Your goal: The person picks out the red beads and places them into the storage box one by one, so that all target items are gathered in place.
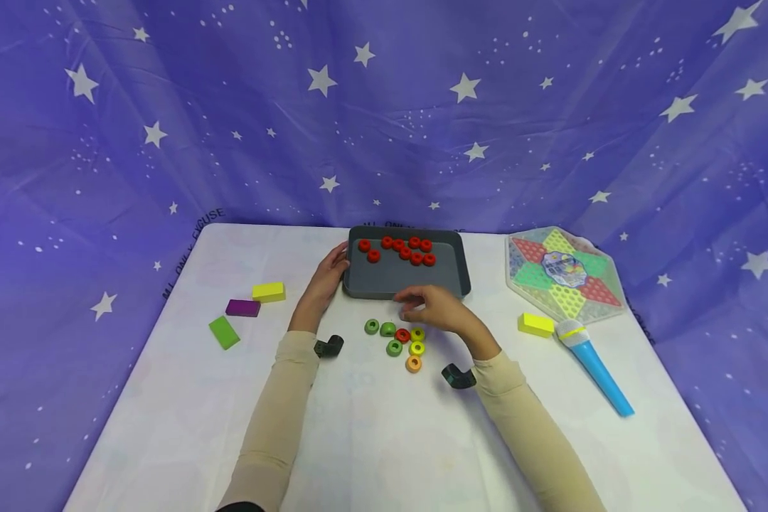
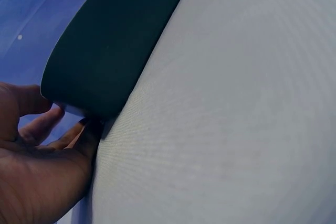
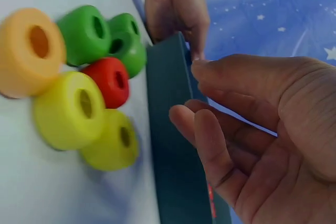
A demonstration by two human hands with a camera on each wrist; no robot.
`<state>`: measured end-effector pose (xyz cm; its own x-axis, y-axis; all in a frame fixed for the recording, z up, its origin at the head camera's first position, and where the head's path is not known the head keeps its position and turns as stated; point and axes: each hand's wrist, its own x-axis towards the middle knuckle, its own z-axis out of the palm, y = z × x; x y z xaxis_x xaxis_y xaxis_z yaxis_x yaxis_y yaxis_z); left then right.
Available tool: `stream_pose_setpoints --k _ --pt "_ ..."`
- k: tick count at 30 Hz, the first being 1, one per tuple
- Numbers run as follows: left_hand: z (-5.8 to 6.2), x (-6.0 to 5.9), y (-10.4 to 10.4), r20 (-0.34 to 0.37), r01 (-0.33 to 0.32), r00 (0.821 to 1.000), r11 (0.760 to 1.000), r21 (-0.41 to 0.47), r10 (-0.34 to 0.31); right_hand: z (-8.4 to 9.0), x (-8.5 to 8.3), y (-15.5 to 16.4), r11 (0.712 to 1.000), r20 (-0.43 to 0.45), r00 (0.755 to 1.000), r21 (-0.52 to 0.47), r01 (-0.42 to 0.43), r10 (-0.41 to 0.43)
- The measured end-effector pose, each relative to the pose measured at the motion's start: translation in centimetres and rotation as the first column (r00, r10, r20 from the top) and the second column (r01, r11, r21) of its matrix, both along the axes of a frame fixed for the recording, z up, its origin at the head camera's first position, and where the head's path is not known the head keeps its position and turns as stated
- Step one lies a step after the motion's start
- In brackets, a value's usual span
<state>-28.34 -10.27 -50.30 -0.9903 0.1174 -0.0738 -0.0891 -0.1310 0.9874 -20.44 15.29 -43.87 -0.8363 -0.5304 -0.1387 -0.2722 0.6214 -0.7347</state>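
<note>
1. I see the dark grey tray (image 1: 451,270) at the middle of the counter's (image 1: 358,441) far edge, with nine red rings (image 1: 398,250) lying in its far half.
2. My left hand (image 1: 325,281) rests against the tray's left side; in the left wrist view its fingers (image 2: 39,127) lie loosely apart and touch the tray's corner, not wrapped round it.
3. My right hand (image 1: 436,307) hovers over the tray's near edge, just beyond the loose rings; in the right wrist view its fingers (image 3: 210,135) are loosely curled, apart, and hold nothing.
4. Just near of the tray, seven loose rings lie in a cluster: three green rings (image 1: 384,333), one red ring (image 1: 402,335), two yellow rings (image 1: 417,341) and one orange ring (image 1: 413,363) nearest me.
5. I count two black wrist mounts (image 1: 328,346), one on each forearm.
6. Toward the counter's left edge lie three blocks, well apart from the tray: one yellow block (image 1: 268,291), one purple block (image 1: 242,307) just beside it and one green block (image 1: 223,332).
7. Near the counter's far right corner sits one hexagonal star game board (image 1: 563,274).
8. Just near of the board lie a second yellow block (image 1: 535,324) and one blue toy microphone (image 1: 592,363), close beside each other.
</note>
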Motion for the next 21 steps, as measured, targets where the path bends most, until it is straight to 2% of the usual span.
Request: stream_pose_setpoints --k 6,9,15,21 --pt "0.0 -0.2 -0.1 0.002 -0.006 1.0 1.0 0.005 0.006 -1.2 1.2 0.4 1.0 0.061 0.998 -0.022 -0.019 0.02" --pt "-0.1 -0.3 -0.1 0.011 -0.006 1.0 1.0 0.0 0.006 -2.0 1.6 0.6 0.999 0.053 0.998 -0.01 -0.031 0.032" --pt "-0.2 -0.2 0.0 0.019 -0.004 1.0 1.0 0.004 0.004 -3.3 2.4 0.6 0.999 -0.028 0.999 0.019 -0.029 0.029" --pt "-0.3 -0.2 0.3 0.001 -0.01 1.0 1.0 0.013 0.01 -3.8 2.9 0.3 0.999 -0.109 0.994 0.035 0.012 -0.009"
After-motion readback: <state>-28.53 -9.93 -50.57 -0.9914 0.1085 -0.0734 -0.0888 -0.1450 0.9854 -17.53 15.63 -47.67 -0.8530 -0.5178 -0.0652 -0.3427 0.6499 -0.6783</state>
